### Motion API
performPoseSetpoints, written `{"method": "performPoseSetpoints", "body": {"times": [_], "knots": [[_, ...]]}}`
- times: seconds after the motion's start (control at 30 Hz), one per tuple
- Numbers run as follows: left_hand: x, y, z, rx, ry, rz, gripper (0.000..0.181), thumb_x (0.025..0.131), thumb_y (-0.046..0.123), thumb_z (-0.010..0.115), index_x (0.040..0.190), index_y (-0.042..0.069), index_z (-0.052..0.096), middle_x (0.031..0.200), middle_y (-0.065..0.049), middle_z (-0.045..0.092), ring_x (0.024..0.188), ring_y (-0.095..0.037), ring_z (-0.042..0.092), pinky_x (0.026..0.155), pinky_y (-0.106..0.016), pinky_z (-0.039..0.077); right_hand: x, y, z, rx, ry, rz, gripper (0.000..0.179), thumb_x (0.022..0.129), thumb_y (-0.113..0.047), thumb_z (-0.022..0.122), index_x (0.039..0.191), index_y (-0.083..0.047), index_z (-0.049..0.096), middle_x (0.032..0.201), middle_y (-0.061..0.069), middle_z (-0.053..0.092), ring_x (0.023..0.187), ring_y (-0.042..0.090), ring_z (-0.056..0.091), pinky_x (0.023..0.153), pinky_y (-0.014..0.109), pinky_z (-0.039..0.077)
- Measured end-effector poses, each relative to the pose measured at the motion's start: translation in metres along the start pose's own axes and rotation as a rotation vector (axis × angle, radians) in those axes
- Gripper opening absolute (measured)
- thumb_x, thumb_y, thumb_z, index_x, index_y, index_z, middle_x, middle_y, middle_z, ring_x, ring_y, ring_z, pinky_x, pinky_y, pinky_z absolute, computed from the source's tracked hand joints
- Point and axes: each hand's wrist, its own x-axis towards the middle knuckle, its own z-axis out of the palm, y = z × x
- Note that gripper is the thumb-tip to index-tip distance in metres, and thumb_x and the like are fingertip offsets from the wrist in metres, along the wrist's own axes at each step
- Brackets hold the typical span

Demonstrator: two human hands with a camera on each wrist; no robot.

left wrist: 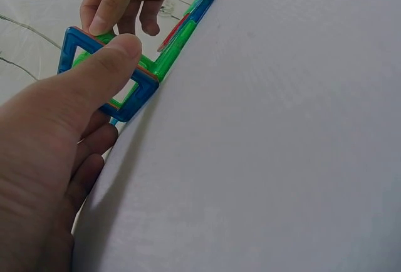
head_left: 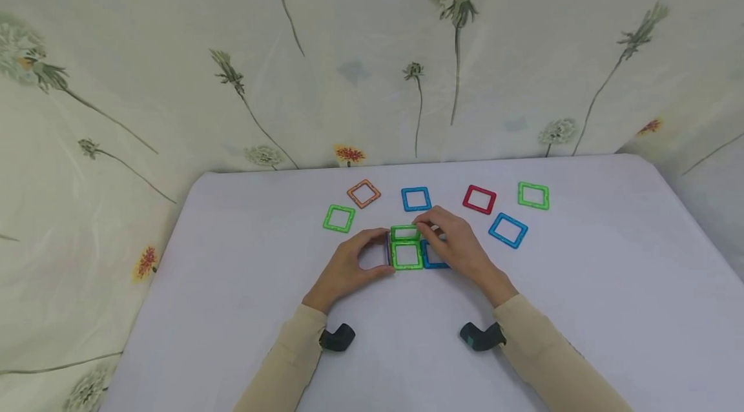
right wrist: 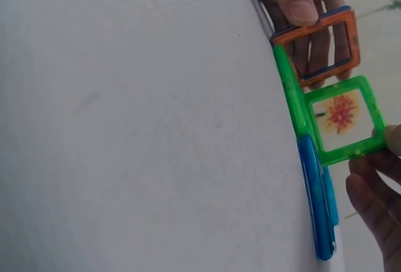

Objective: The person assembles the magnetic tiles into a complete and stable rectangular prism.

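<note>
My left hand (head_left: 349, 267) grips an upright pair of magnetic square tiles, thumb at the near edge and fingers at the far edge. In the left wrist view its outer tile is blue (left wrist: 148, 87); in the right wrist view an orange tile (right wrist: 355, 37) forms the inner side. The pair stands at the left edge of a flat green tile (head_left: 408, 267). A second green tile (head_left: 405, 227) rises from that tile's far edge, its right side pinched by my right hand (head_left: 459, 247). Partly covered by this hand, a blue tile (head_left: 434, 265) lies flat against the base's right edge.
Beyond the hands lie loose square tiles: orange (head_left: 363, 194), green (head_left: 339, 218), blue (head_left: 416, 199), red (head_left: 479, 199), another green (head_left: 533, 195) and another blue (head_left: 508, 230). A white cloth (head_left: 244, 257) covers the table. Flower-printed fabric (head_left: 349, 76) hangs behind.
</note>
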Motion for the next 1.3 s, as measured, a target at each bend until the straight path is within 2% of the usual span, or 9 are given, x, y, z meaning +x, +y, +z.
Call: {"method": "performPoseSetpoints", "body": {"times": [0.3, 0.7, 1.03, 1.3], "knots": [[0.0000, 0.0003, -0.0001, -0.031, 0.003, -0.001, 0.067, 0.076, 0.038, 0.077, 0.135, 0.024, 0.048, 0.127, 0.010, 0.058, 0.122, -0.006, 0.052, 0.107, -0.026, 0.041, -0.0010, 0.0021, 0.0008, 0.044, 0.004, 0.021, 0.015, 0.094, -0.018, 0.059, 0.108, -0.018, 0.065, 0.100, -0.008, 0.063, 0.087, 0.003, 0.058, 0.077, 0.025, 0.057], [0.0004, 0.0012, 0.0000, -0.036, -0.008, -0.002, 0.067, 0.077, 0.038, 0.076, 0.136, 0.023, 0.048, 0.129, 0.009, 0.057, 0.124, -0.007, 0.052, 0.108, -0.024, 0.040, -0.0049, -0.0010, 0.0007, 0.088, -0.008, 0.098, 0.019, 0.096, -0.029, 0.055, 0.108, -0.020, 0.066, 0.103, -0.008, 0.064, 0.090, 0.005, 0.059, 0.081, 0.026, 0.056], [0.0022, 0.0039, -0.0029, 0.006, -0.002, -0.010, 0.067, 0.077, 0.037, 0.076, 0.137, 0.028, 0.046, 0.130, 0.010, 0.057, 0.125, -0.005, 0.050, 0.108, -0.024, 0.040, -0.0024, -0.0013, 0.0003, 0.121, -0.020, 0.115, 0.021, 0.096, -0.032, 0.053, 0.109, -0.021, 0.065, 0.105, -0.008, 0.064, 0.092, 0.006, 0.058, 0.082, 0.027, 0.056], [0.0000, 0.0033, 0.0004, 0.020, -0.014, -0.031, 0.068, 0.078, 0.039, 0.075, 0.138, 0.028, 0.045, 0.134, 0.009, 0.056, 0.128, -0.005, 0.047, 0.109, -0.024, 0.038, -0.0053, -0.0006, 0.0006, 0.140, -0.042, 0.135, 0.020, 0.097, -0.031, 0.052, 0.110, -0.021, 0.063, 0.105, -0.007, 0.063, 0.093, 0.007, 0.058, 0.084, 0.028, 0.055]]}}
